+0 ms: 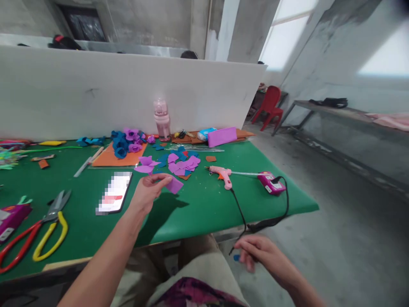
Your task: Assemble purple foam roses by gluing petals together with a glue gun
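My left hand (148,192) hovers over the green table (198,213), pinching a small purple paper piece (174,184) between thumb and fingers. Just beyond it lies a pile of purple and blue cut pieces (182,164). My right hand (258,251) is low, below the table's front edge and beside my knee. Its fingers curl at the hanging end of the glue gun's black cord (238,211), with a small blue thing (236,257) at the fingertips. Whether it grips them is unclear. The pink glue gun (222,172) lies on the table.
A phone (114,192) lies left of my left hand. Red and yellow scissors (38,232) sit at the left front. Finished blue and purple paper flowers (126,143), a pink bottle (161,119) and a pink power strip (271,182) are also here. A white partition stands behind.
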`<state>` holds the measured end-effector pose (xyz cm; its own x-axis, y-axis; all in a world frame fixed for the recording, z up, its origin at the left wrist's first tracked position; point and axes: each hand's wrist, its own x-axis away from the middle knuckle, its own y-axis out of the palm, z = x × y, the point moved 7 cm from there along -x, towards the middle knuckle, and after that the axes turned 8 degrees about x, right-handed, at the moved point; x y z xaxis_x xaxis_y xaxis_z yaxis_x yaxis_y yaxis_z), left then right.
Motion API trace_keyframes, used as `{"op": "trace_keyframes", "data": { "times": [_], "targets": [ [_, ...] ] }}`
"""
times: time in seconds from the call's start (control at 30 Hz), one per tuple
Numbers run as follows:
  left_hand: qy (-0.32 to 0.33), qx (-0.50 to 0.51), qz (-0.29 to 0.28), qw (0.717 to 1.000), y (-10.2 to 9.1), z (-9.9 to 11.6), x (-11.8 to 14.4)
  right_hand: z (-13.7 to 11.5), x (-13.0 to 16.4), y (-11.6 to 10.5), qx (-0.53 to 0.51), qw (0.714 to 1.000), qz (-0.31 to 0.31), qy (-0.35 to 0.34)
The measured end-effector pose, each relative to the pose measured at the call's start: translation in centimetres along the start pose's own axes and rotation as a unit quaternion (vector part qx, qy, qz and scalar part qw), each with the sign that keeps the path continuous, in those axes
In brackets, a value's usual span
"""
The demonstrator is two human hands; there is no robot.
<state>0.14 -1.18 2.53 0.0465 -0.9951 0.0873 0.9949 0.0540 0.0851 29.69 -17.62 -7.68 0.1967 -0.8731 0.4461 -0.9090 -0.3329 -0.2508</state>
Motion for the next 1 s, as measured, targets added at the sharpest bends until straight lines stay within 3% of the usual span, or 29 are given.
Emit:
{"op": "trace_keyframes", "data": {
  "times": [0.07,0.1,0.2,0.27,0.33,0.47,0.57,0.67,0.77,0.83,0.93,1.0],
  "targets": [
    [-0.002,-0.015,-0.026,1.0,0.4,-0.1,-0.3,6.1,2.7,-3.8,0.117,0.987,0.082,0.075],
    [-0.007,-0.019,-0.041,0.999,0.7,-0.2,-0.4,8.5,4.1,-5.7,0.205,0.965,0.129,0.106],
    [-0.034,-0.05,-0.077,0.995,1.4,-0.9,-0.9,12.0,7.3,-9.7,0.294,0.923,0.2,0.143],
    [-0.043,-0.083,-0.084,0.992,1.8,-1.5,-1.4,9.1,8.0,-11.7,0.446,0.838,0.298,0.102],
    [-0.045,-0.111,-0.087,0.989,2.1,-2.1,-1.8,4.0,6.7,-11.3,0.494,0.804,0.331,-0.01],
    [-0.041,-0.15,-0.129,0.979,2.9,-3.5,-2.1,-5.6,1.2,-9.0,0.41,0.836,0.321,-0.173],
    [-0.01,-0.172,-0.161,0.972,2.9,-4.2,-2.1,-10.0,-3.2,-8.1,0.358,0.839,0.339,-0.229],
    [0.042,-0.256,-0.142,0.955,2.0,-4.4,-2.5,-12.4,-6.6,-6.7,0.332,0.847,0.339,-0.237],
    [0.065,-0.356,-0.107,0.926,1.0,-4.7,-2.9,-14.0,-8.7,-4.2,0.325,0.862,0.288,-0.26],
    [0.07,-0.373,-0.091,0.921,0.5,-4.8,-3.0,-14.4,-9.4,-3.6,0.346,0.858,0.281,-0.254],
    [0.075,-0.37,-0.082,0.923,0.2,-4.8,-3.1,-13.8,-9.7,-6.0,0.4,0.811,0.38,-0.193],
    [0.082,-0.379,-0.081,0.918,0.1,-4.7,-3.1,-12.7,-10.2,-8.5,0.433,0.784,0.431,-0.11]
  ]
}}
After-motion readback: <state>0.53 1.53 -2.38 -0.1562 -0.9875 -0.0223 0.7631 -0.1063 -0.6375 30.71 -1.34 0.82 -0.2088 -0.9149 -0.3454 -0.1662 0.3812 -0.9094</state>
